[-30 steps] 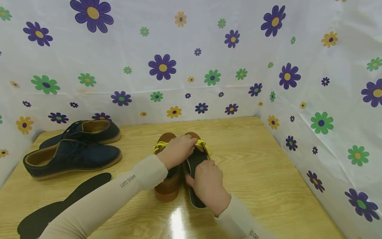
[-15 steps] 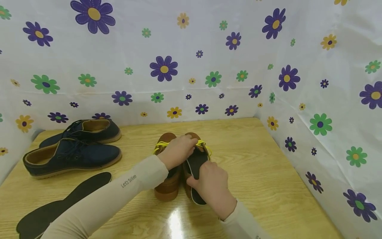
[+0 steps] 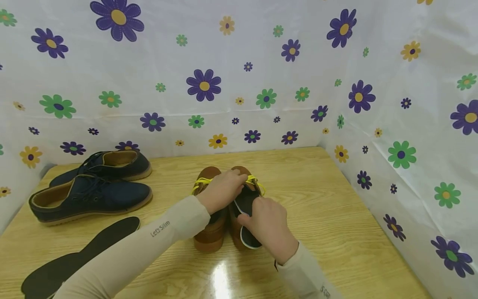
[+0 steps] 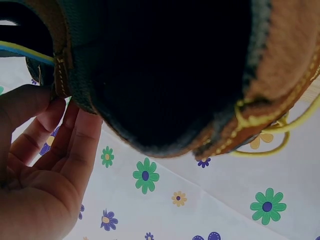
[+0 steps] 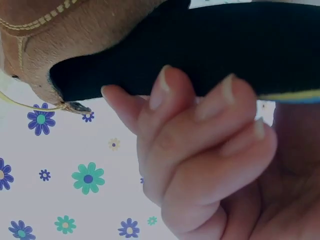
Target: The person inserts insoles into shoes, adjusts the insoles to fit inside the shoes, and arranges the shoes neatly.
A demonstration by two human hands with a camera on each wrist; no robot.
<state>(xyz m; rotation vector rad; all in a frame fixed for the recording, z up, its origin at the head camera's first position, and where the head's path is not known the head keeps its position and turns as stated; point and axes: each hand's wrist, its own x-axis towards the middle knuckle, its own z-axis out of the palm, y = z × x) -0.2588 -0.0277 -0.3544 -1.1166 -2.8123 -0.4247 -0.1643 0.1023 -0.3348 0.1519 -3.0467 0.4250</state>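
Note:
Two brown shoes with yellow laces stand side by side, heels toward me: a left brown shoe (image 3: pixel 208 241) and a right brown shoe (image 3: pixel 235 234). My left hand (image 3: pixel 222 189) reaches across the left one and pinches the upper of the right one near its laces; the left wrist view shows its fingertips (image 4: pixel 87 122) at the shoe's edge. A black insole (image 3: pixel 246 200) lies partly inside the right shoe, its white-edged heel end raised at the shoe's heel. My right hand (image 3: pixel 269 224) grips this insole by its side, fingers curled against it in the right wrist view. The insole's front is hidden.
Two navy lace-up shoes, one nearer (image 3: pixel 112 197) and one behind (image 3: pixel 117 164), sit at the left. Another black insole (image 3: pixel 112 232) lies on the wooden table (image 3: pixel 317 199) by my left forearm. Flower-patterned white sheets (image 3: pixel 168 66) enclose the back and sides.
My right hand has moved forward and slightly right, and the insole has slid further into the right brown shoe. My left hand has kept its place.

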